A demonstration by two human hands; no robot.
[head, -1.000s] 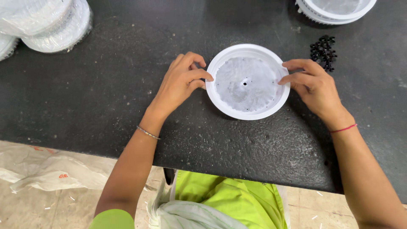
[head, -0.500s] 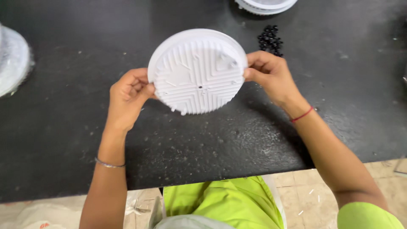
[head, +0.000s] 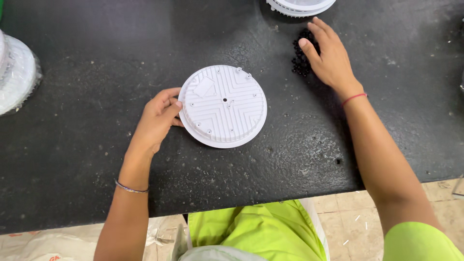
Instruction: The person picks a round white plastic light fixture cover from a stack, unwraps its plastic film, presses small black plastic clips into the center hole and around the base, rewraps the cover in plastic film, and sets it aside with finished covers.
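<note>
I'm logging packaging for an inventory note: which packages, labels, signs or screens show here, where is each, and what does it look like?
Clear plastic wrap around a stack of white round parts: far left edge of the black table, shiny and crinkled, partly cut off.
White sack or bag: on the floor at bottom left, with small red markings, mostly out of view.
No signs or screens show.
</note>
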